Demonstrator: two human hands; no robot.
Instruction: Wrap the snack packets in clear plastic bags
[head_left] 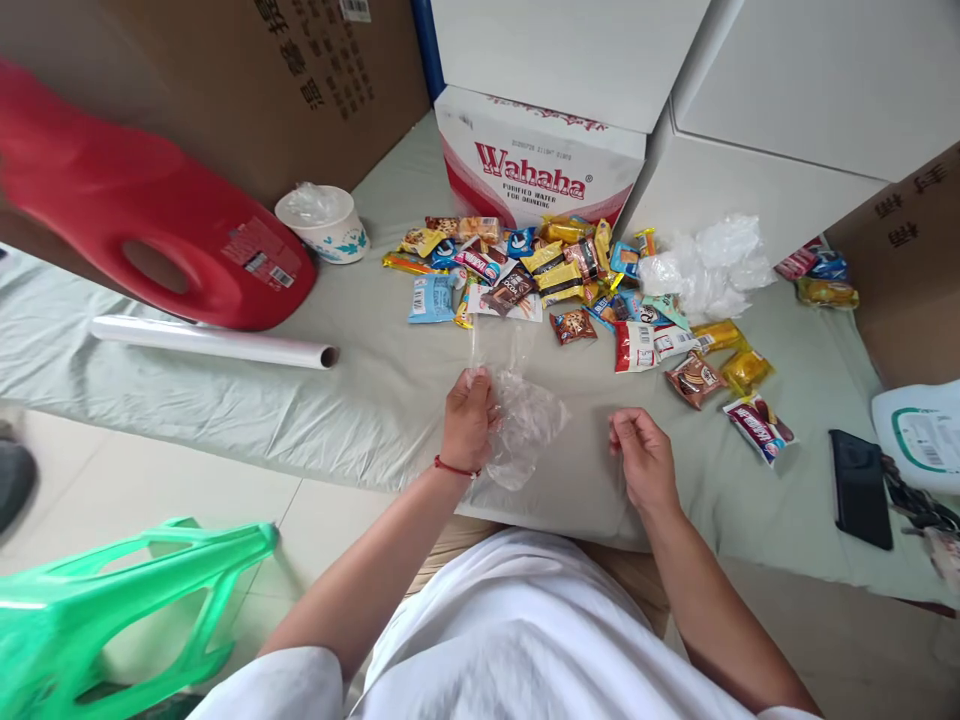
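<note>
Gripping a crumpled clear plastic bag (525, 425), the left hand (469, 420) closes around its upper edge near the front edge of the covered tabletop (375, 390); nothing can be seen inside the bag. Right hand (643, 455), just beside the bag, has its fingers loosely curled and holds nothing visible. Wrapped snack packets (570, 280) lie heaped toward the back edge before a Wahaha carton (536, 160). At the back left, a paper cup (324, 225) contains crumpled plastic film.
</note>
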